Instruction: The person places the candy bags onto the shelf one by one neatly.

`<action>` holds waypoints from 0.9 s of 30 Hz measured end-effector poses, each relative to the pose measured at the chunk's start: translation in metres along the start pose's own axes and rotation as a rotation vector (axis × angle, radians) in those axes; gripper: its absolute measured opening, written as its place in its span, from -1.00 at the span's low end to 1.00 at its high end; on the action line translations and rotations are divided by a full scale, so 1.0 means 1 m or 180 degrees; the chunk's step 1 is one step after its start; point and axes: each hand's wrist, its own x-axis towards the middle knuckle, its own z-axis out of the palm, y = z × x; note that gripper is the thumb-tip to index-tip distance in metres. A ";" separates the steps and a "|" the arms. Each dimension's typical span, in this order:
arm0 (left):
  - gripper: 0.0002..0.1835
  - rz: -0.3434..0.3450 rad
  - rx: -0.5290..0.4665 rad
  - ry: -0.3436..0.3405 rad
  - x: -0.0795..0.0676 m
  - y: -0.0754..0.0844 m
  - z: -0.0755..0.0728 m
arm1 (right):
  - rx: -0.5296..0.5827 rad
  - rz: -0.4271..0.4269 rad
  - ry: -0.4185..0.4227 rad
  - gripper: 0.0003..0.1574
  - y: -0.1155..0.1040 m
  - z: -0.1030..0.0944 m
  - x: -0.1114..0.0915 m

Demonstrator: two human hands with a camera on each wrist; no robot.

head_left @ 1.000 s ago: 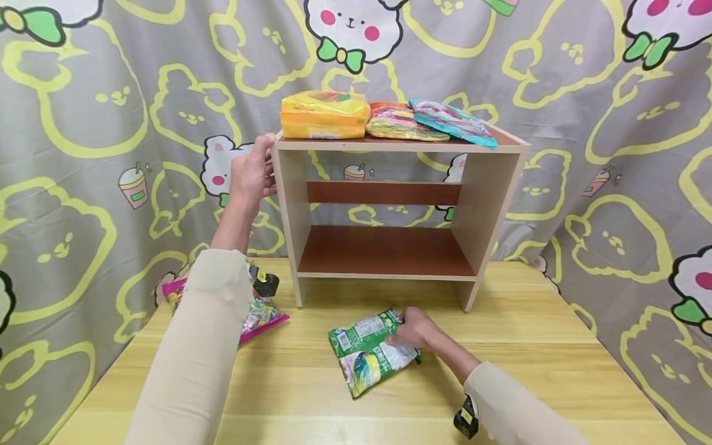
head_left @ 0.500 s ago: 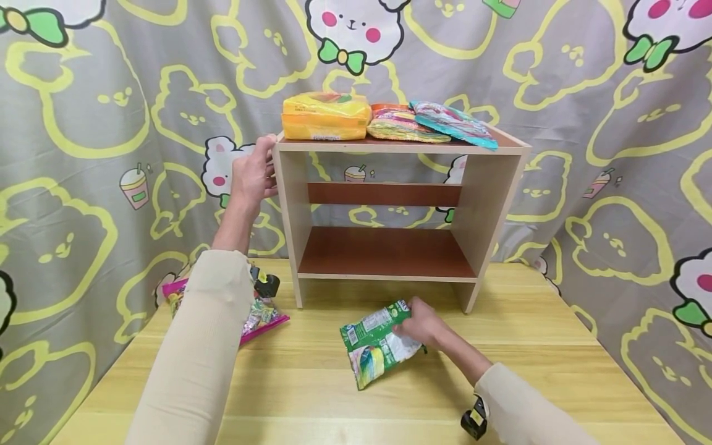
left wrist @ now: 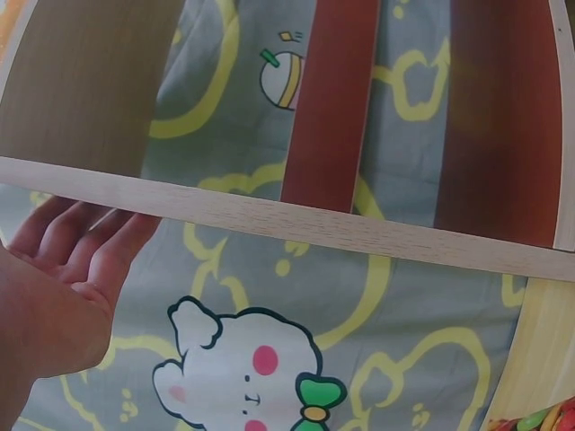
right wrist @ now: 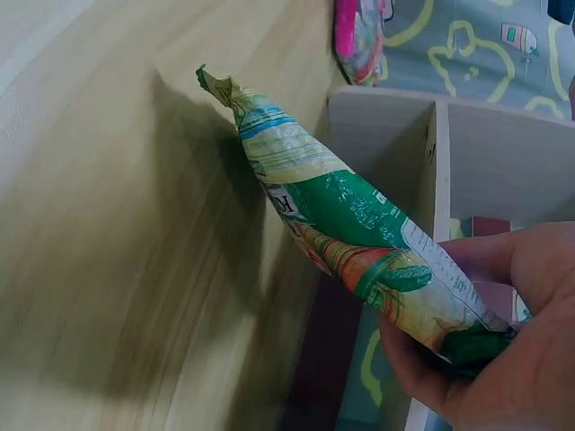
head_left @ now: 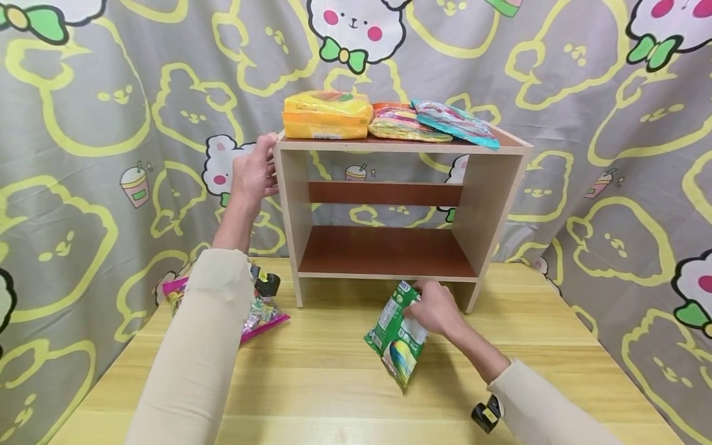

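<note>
My right hand [head_left: 436,306] pinches a green snack bag [head_left: 396,337] by one end, just in front of the wooden shelf unit [head_left: 386,276]. The bag tilts, with its free end hanging down. In the right wrist view, the bag [right wrist: 346,211] bulges in the middle, with my thumb and fingers on its two faces. My left hand [head_left: 253,170] is at the upper left of the unit, fingers against the outside of the side panel. The left wrist view shows those fingers [left wrist: 112,251] extended to the panel, their tips partly hidden by its front edge [left wrist: 269,218].
On top of the unit lie a yellow packet [head_left: 325,117], a multicoloured bag [head_left: 397,123] and a teal bag [head_left: 456,122] overlapping it. A pink-edged bag of wrapped sweets [head_left: 261,315] lies left on the wooden table [head_left: 311,395], partly behind the left sleeve. A patterned curtain [head_left: 589,123] surrounds the table.
My right hand has raised the green bag and carried it right and toward the shelf unit, turning it more upright. The left hand has stayed on the side panel.
</note>
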 end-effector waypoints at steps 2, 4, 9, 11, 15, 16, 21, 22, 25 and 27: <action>-0.38 -0.0005 -0.0019 0.0001 0.000 0.000 0.001 | -0.0060 -0.0068 0.0003 -0.47 -0.002 0.000 -0.004; -0.38 -0.0005 -0.0039 -0.0004 0.000 0.000 0.001 | -0.0105 -0.0170 0.0028 -0.45 -0.005 -0.001 -0.007; -0.38 0.0019 -0.0042 -0.0001 0.000 0.000 0.001 | -0.0429 -0.0687 0.0377 -0.42 -0.013 0.000 -0.013; -0.38 0.0016 -0.0038 -0.0003 0.000 0.000 0.001 | -0.0677 -0.0979 0.0614 -0.39 -0.013 0.005 -0.015; -0.39 0.0025 -0.0103 -0.0019 0.000 -0.001 0.001 | -0.1129 -0.1336 0.0832 -0.40 -0.005 0.021 -0.019; -0.39 0.0024 -0.0114 -0.0028 0.000 -0.002 0.000 | -0.1194 -0.1369 0.0807 -0.43 -0.003 0.026 -0.021; -0.39 0.0042 -0.0135 -0.0017 0.002 -0.002 0.000 | -0.1250 -0.1291 0.0438 -0.50 0.001 0.048 -0.032; -0.38 0.0047 -0.0134 -0.0014 0.002 -0.002 0.000 | -0.1248 -0.1288 0.0374 -0.51 0.001 0.052 -0.035; -0.38 0.0051 -0.0170 -0.0016 0.002 -0.002 0.001 | -0.1273 -0.1319 0.0216 -0.48 0.000 0.062 -0.043; -0.38 0.0048 -0.0188 -0.0028 0.002 -0.002 0.001 | -0.1308 -0.1337 0.0109 -0.43 0.000 0.068 -0.048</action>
